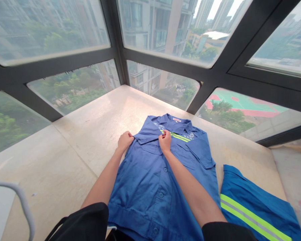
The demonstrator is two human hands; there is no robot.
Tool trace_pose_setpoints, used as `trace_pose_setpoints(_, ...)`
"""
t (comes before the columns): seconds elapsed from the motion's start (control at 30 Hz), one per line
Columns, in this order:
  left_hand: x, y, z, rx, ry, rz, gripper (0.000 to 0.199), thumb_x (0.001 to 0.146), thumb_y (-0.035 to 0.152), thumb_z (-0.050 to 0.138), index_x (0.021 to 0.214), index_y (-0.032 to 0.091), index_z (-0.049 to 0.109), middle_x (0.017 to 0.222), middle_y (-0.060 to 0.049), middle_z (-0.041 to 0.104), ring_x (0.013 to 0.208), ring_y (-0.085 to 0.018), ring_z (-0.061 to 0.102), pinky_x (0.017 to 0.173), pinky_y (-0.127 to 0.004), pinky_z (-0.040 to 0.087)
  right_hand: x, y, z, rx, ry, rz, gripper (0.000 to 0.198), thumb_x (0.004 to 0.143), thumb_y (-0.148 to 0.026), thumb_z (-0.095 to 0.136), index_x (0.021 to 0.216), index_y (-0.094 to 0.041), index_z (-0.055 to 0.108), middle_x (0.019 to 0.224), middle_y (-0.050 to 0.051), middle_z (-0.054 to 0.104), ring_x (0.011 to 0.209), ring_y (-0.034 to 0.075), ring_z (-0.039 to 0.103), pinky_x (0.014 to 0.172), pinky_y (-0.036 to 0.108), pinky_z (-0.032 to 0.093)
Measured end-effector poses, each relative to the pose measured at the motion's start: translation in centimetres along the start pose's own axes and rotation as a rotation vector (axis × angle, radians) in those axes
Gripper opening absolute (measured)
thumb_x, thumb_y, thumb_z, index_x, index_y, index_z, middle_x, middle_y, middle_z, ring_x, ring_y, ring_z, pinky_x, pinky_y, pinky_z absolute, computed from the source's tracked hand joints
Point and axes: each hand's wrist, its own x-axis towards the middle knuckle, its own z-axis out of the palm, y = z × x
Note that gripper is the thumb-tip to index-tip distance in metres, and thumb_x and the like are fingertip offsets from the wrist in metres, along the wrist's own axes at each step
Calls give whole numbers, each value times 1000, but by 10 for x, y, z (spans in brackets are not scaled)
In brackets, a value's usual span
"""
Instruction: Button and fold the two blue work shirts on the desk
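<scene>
A blue short-sleeved work shirt (150, 180) lies front side up, its collar toward the window corner. Buttons run down its middle, and a yellow-green reflective stripe crosses the chest. Both sleeves are folded inward over the front. My left hand (125, 140) pinches the outer edge of the sleeve on the left. Over the chest, my right hand (165, 141) is closed on the inner end of that same sleeve, near the stripe. The sleeve on the right (202, 150) lies over the chest pocket with no hand on it.
Folded blue clothing (256, 204) with a reflective band lies to the right on the pale stone ledge (72, 157). Dark window frames (117, 43) meet in a corner behind the shirt. A grey curved tube (21, 197) and a white object stand at the lower left.
</scene>
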Motion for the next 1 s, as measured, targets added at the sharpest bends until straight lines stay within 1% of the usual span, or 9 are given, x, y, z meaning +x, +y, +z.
trace_pose_setpoints(0.1, -11, 2, 5, 27, 124, 78, 17, 78, 21, 55, 94, 21, 61, 98, -8, 67, 91, -23, 62, 73, -29, 45, -7, -2, -1, -218, -26, -239, 49, 81, -13, 44, 130, -13, 49, 116, 17, 55, 107, 27, 52, 93, 40, 42)
trace_pose_setpoints(0.2, -29, 6, 17, 160, 289, 322, 22, 85, 20, 48, 102, 19, 60, 109, -14, 63, 105, -28, 57, 86, -36, 43, -17, -8, -4, -424, -183, -519, 55, 85, -11, 45, 139, -20, 46, 136, 16, 49, 125, 29, 43, 102, 43, 33)
trace_pose_setpoints(0.27, -40, 8, 28, 238, 262, 492, 22, 87, 21, 46, 103, 19, 61, 111, -15, 62, 109, -30, 54, 90, -40, 41, -22, -13, -5, -491, -252, -604, 56, 87, -11, 45, 142, -24, 46, 145, 13, 45, 130, 30, 40, 104, 45, 28)
trace_pose_setpoints(0.4, -51, -2, 40, 245, 162, 607, 27, 89, 20, 44, 110, 18, 61, 117, -16, 61, 111, -30, 54, 92, -42, 40, -21, -17, -5, -520, -272, -539, 44, 89, -14, 45, 130, -21, 58, 144, 14, 49, 133, 29, 39, 105, 46, 25)
trace_pose_setpoints(0.53, -52, -25, 28, 197, 112, 641, 32, 93, 29, 43, 118, 18, 59, 124, -16, 60, 116, -29, 52, 98, -42, 39, -14, -14, -1, -470, -272, -424, 36, 91, -16, 44, 121, -19, 64, 135, 13, 59, 128, 26, 47, 103, 43, 30)
trace_pose_setpoints(0.63, -54, -36, 9, 177, 49, 533, 29, 93, 35, 43, 105, 20, 64, 116, -15, 63, 113, -28, 55, 97, -40, 41, -11, -12, 0, -433, -270, -381, 36, 91, -16, 44, 121, -19, 64, 136, 13, 58, 127, 26, 48, 104, 43, 31)
trace_pose_setpoints(0.73, -56, -40, -9, 7, -141, 218, 28, 91, 39, 45, 83, 21, 63, 100, -12, 68, 102, -25, 62, 85, -34, 47, -10, -9, 2, -389, -271, -352, 36, 90, -16, 45, 120, -18, 66, 135, 13, 59, 128, 27, 48, 106, 45, 31)
trace_pose_setpoints(0.83, -57, -44, -23, -148, -368, -38, 29, 87, 38, 50, 67, 19, 58, 76, -8, 69, 73, -21, 68, 64, -29, 49, -3, -5, 1, -266, -287, -313, 34, 88, -18, 48, 115, -18, 68, 133, 13, 61, 128, 26, 49, 109, 45, 32)
trace_pose_setpoints(1.0, -66, -52, -36, -242, -510, -135, 22, 72, 36, 67, 70, 15, 59, 61, -2, 65, 52, -14, 63, 48, -21, 45, 13, 9, -20, 19, -392, -212, 36, 87, -29, 48, 116, -20, 68, 124, 9, 67, 119, 24, 59, 105, 42, 44)
